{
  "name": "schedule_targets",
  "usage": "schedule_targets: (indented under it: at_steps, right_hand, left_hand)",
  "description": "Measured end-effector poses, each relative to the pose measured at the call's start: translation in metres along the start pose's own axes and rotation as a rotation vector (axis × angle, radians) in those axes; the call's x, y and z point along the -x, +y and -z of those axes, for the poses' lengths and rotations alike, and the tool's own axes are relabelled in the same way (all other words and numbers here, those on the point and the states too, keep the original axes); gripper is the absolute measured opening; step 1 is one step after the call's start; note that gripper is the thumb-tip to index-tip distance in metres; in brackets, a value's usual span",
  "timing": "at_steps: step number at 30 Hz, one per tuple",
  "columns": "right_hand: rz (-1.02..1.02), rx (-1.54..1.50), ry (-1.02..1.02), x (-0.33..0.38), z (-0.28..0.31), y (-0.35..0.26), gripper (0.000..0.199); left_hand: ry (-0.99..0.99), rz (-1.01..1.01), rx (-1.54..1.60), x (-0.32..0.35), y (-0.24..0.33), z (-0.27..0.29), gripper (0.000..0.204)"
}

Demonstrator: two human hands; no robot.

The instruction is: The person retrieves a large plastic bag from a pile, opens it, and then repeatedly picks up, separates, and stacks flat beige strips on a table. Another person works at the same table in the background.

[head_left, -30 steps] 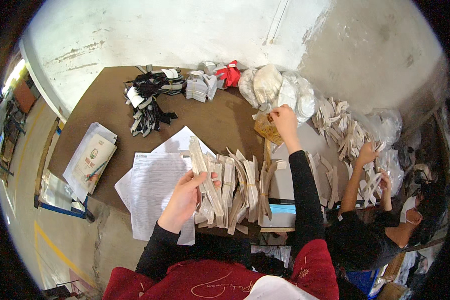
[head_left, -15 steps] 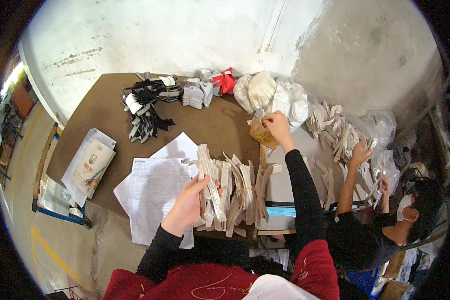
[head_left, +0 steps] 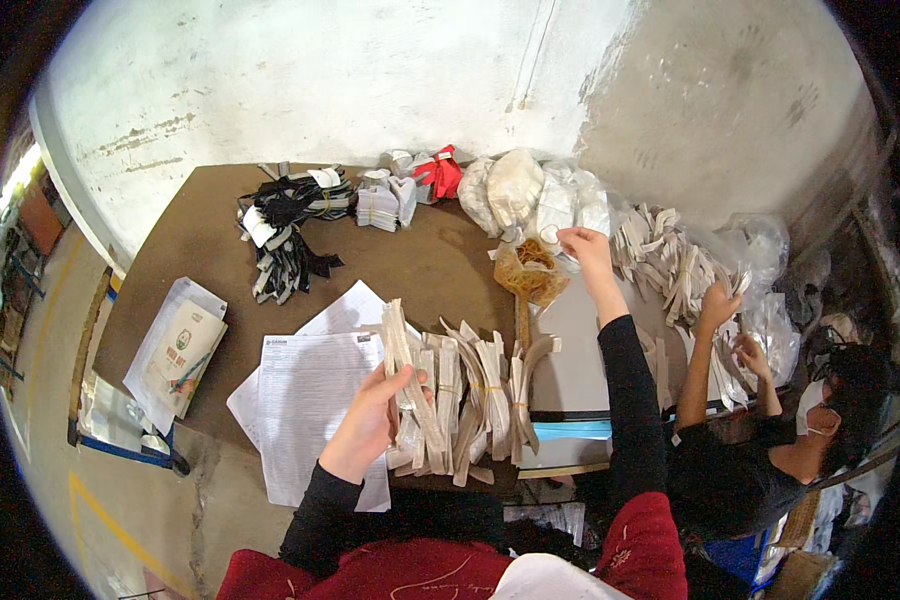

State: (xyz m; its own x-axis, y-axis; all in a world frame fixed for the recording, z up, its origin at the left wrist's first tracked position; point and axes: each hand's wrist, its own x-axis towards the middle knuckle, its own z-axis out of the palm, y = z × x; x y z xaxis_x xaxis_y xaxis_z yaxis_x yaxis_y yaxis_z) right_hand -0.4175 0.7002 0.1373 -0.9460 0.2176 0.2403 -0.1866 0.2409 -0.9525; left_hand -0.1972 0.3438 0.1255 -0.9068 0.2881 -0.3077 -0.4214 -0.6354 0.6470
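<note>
My left hand (head_left: 368,415) is wrapped round a bundle of pale grey-beige fabric strips (head_left: 413,375), held upright above the table's front edge. Just to its right lie several similar bundles (head_left: 485,385), some with a band round the middle. Further off, my right hand (head_left: 588,250) is pinched on a thin rubber band (head_left: 550,233), whose loop shows at the fingertips. Beneath and left of that hand sits a clear plastic bag of yellow-brown rubber bands (head_left: 530,272), its mouth open.
Printed sheets (head_left: 320,400) and a booklet (head_left: 185,350) lie left on the brown table (head_left: 420,260). Black strip bundles (head_left: 290,230), grey bundles (head_left: 380,205), a red piece (head_left: 440,175) and white plastic bags (head_left: 520,190) line the back. At right, a co-worker (head_left: 750,450) handles loose strips (head_left: 675,260).
My right hand has lifted out of the rubber-band bag and moved right, with a band in its fingers. The left hand keeps its hold on the strips.
</note>
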Motion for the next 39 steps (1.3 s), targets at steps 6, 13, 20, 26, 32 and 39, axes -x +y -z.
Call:
schedule_targets:
  at_steps: [6,13,20,26,32,39]
  right_hand:
    - [-0.164,-0.717,-0.012,0.021,-0.005,-0.028,0.010]
    - [-0.239,-0.805,-0.182,0.126,-0.015,-0.080,0.018]
    - [-0.172,-0.341,-0.441,0.206,-0.064,-0.094,0.051]
    - [-0.014,0.064,-0.487,0.225,-0.101,-0.084,0.052]
    - [0.024,0.041,-0.346,0.238,-0.104,-0.092,0.043]
    - [-0.044,0.054,-0.271,0.245,-0.099,-0.081,0.012]
  left_hand:
    - [0.037,-0.050,-0.100,0.006,0.006,-0.013,0.022]
    - [-0.038,0.000,-0.045,-0.003,0.000,-0.003,0.028]
    - [-0.080,0.023,0.000,-0.005,-0.009,-0.006,0.033]
    - [-0.193,-0.030,-0.195,-0.002,-0.027,-0.012,0.044]
    - [-0.126,-0.189,-0.406,-0.005,-0.032,-0.003,0.043]
    - [-0.030,-0.267,-0.356,-0.002,-0.036,-0.013,0.029]
